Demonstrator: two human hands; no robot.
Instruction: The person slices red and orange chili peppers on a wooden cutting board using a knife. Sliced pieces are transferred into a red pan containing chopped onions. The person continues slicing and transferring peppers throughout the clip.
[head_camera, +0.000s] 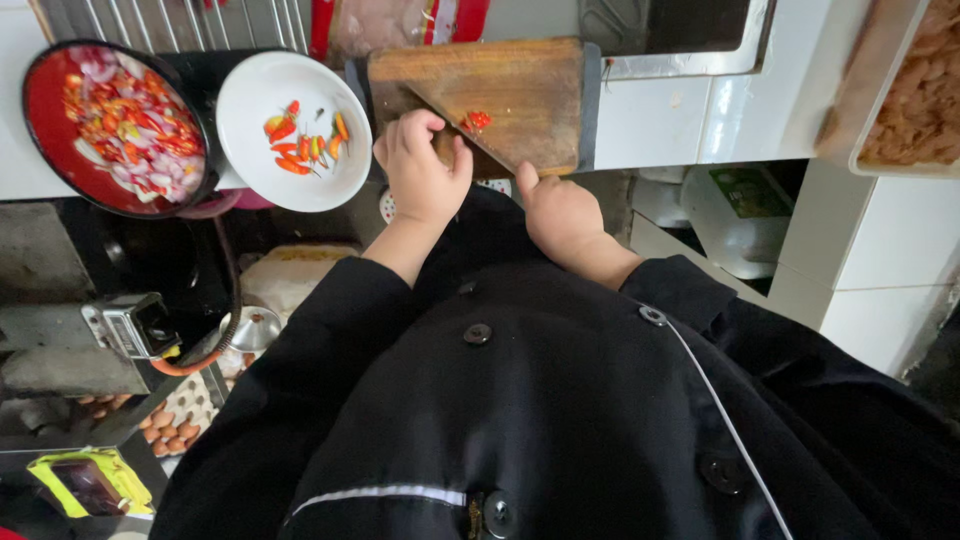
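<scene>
Left hand (420, 172) curled on the wooden cutting board (520, 85), fingers (412, 128) bent inward and bunched close, knuckles up, pressing down beside a small heap of chopped red chili (477, 120); whether anything sits pinched under the fingertips cannot be told. Right hand (558, 212) at the near edge of the board, closed around the handle of a knife (465, 130), blade running diagonally up-left across the wood, just beside the chili heap. Chopped chili near the middle of the board, between blade and left fingers.

Left of the board, a white plate (258, 90) with whole red, orange and green chilies (300, 140) lying loose on it. Further left, a red bowl (40, 120) filled with sliced shallots and chopped chili. At far right, a white tray (868, 120) of pale raw meat pieces. Below the counter at left, a carton of brown eggs (170, 435). Black buttoned jacket (560, 400) filling the lower view.
</scene>
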